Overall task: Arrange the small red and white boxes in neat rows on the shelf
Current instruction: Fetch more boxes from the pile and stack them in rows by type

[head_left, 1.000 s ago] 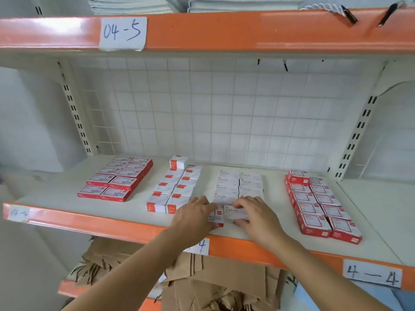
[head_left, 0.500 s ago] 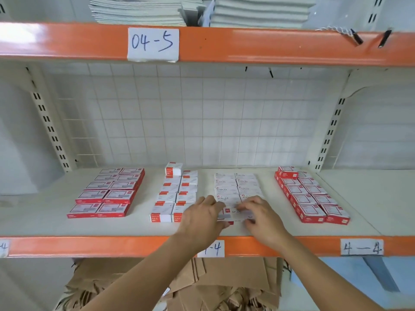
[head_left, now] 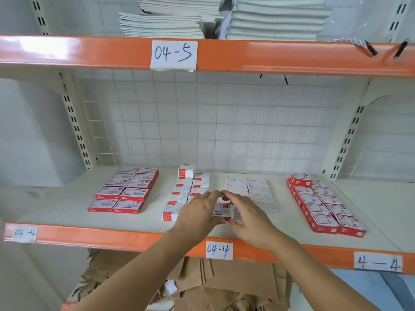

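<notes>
four groups of small boxes lie on the shelf (head_left: 56,205), each set two boxes wide. the far-left group of red-edged boxes (head_left: 125,191) counts ten, five to a row. the next group, white boxes with red ends (head_left: 184,194), has one more box (head_left: 186,171) stacked on its far end; its full count is hidden by the left hand. the third group, white staples boxes (head_left: 247,187), shows about four rows clearly, the near ones covered. the right-hand group of red boxes (head_left: 323,205) runs about six deep, with one box (head_left: 301,179) stacked at the far left corner.

the left hand (head_left: 197,212) and right hand (head_left: 249,214) meet at the near end of the third group, fingers fairly straight and arched over a red and white box (head_left: 221,211) that lies between them, thumbs at its near edge. whether they actually grip it cannot be told.

paper labels read 04-5 (head_left: 174,55) above and 04-4 (head_left: 219,250) below. stacked grey notebooks (head_left: 164,25) sit on the upper shelf, brown cardboard (head_left: 202,283) beneath.
</notes>
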